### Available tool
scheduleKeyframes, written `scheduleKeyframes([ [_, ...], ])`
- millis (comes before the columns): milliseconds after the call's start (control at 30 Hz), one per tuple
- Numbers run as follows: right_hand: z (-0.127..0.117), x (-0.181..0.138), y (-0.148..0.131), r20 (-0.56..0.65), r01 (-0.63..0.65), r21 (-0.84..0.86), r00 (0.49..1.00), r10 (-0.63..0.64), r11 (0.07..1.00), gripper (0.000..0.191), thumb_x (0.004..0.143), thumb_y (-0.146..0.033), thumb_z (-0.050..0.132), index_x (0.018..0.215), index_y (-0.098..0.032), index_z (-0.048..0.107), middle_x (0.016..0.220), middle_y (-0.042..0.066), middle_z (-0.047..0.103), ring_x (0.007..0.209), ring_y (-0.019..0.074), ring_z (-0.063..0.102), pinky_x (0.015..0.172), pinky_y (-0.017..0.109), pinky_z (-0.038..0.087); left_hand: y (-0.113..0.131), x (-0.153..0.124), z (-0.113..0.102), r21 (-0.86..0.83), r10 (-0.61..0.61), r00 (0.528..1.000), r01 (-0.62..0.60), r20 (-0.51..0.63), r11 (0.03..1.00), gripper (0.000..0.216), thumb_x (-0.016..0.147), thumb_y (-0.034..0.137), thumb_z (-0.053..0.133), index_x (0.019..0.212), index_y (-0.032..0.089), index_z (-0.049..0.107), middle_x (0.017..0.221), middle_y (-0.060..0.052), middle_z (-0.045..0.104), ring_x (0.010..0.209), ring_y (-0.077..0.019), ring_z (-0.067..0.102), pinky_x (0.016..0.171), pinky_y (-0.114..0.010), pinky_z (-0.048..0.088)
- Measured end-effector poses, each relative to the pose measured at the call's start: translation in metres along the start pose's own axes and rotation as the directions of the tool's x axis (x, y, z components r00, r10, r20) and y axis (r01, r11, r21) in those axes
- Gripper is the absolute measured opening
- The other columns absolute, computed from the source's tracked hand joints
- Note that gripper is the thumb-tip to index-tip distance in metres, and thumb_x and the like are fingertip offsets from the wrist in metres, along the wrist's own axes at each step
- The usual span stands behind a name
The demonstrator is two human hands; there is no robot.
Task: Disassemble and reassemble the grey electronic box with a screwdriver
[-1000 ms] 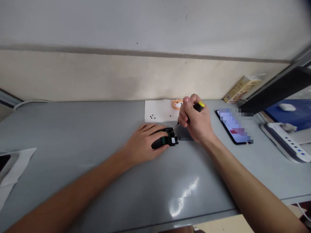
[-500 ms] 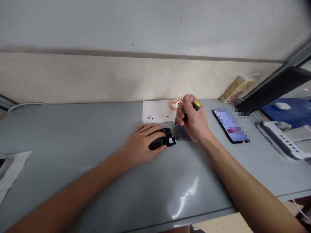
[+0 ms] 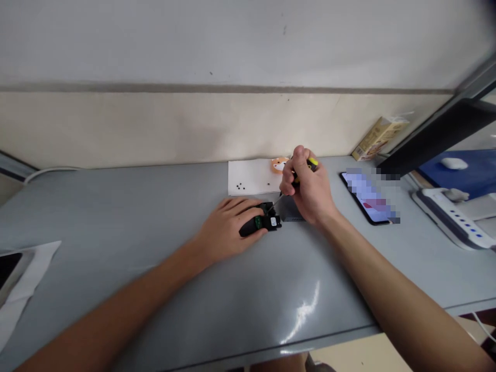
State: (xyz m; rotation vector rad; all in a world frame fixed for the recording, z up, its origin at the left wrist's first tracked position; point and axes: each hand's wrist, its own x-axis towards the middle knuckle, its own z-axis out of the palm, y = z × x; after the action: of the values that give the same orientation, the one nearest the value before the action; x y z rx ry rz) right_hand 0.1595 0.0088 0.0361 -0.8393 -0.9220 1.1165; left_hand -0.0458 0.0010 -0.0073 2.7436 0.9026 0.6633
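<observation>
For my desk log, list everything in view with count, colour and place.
Glossy desk: 1, grey, centre
Smooth wall: 1, pale, behind
Opened plastic device: 1, black-green, centre
Slim screwdriver: 1, black-yellow, over device
Flat block: 1, grey, beside device
Paper rectangle: 1, white, by wall
Tiny bits: several, dark, on paper
Animal ornament: 1, orange-white, on paper
Rectangular smartphone: 1, black, right side
Power strip: 1, white-grey, far right
Rounded mouse: 1, white, on blue mat
Cardboard carton: 1, yellow, against wall
Thick bar: 1, black, upper right
Creased sheet: 1, white, left edge
Flat slab: 1, dark, on sheet
Thin cables: 2, white, back left, lower right
Left hand: 1, bare, holding device
Right hand: 1, bare, gripping screwdriver
</observation>
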Motion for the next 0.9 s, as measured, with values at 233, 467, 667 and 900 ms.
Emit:
scheduleKeyframes([
  [233, 0.003, -0.001, -0.013, 0.144, -0.078, 0.061, 0.987, 0.069, 0.995, 0.044, 0.085, -0.069, 0.065, 0.092, -0.026, 0.061, 0.072, -0.003, 0.054, 0.058, 0.0112, 0.053, 0.055, 0.028, 0.045, 0.001, 0.001, -0.001, 0.007, -0.001, 1.000, 0.001, 0.008, 1.000, 0.025, 0.098, 0.039, 0.063, 0.117, 0.025, 0.068, 0.136, -0.003, 0.067, 0.124, -0.0236, 0.061, 0.106, -0.041, 0.045],
  [467, -0.001, -0.001, -0.003, 0.080, -0.040, 0.005, 0.996, 0.039, 0.999, 0.056, 0.074, -0.071, 0.075, 0.078, -0.025, 0.044, 0.062, -0.007, 0.046, 0.048, 0.0076, 0.042, 0.048, 0.026, 0.038, 0.001, 0.000, -0.001, -0.001, 0.002, 1.000, -0.002, 0.003, 1.000, 0.026, 0.098, 0.040, 0.062, 0.119, 0.027, 0.070, 0.135, -0.002, 0.068, 0.124, -0.0238, 0.062, 0.107, -0.043, 0.046],
  [667, 0.005, -0.002, -0.014, 0.177, -0.133, 0.087, 0.977, 0.116, 0.987, 0.048, 0.085, -0.073, 0.062, 0.088, -0.025, 0.056, 0.063, -0.005, 0.047, 0.052, 0.0109, 0.046, 0.050, 0.028, 0.041, 0.001, 0.000, 0.000, 0.005, 0.005, 1.000, -0.005, -0.006, 1.000, 0.026, 0.098, 0.041, 0.062, 0.118, 0.027, 0.071, 0.132, -0.002, 0.069, 0.122, -0.0236, 0.062, 0.107, -0.042, 0.046],
  [900, 0.005, -0.006, -0.008, 0.097, -0.083, 0.058, 0.992, 0.077, 0.995, 0.052, 0.073, -0.056, 0.084, 0.078, -0.025, 0.043, 0.074, -0.005, 0.056, 0.060, 0.0108, 0.058, 0.054, 0.027, 0.045, 0.000, 0.000, 0.000, -0.013, -0.002, 1.000, 0.002, 0.008, 1.000, 0.026, 0.098, 0.040, 0.062, 0.118, 0.026, 0.070, 0.132, -0.003, 0.069, 0.124, -0.0242, 0.061, 0.108, -0.043, 0.046],
])
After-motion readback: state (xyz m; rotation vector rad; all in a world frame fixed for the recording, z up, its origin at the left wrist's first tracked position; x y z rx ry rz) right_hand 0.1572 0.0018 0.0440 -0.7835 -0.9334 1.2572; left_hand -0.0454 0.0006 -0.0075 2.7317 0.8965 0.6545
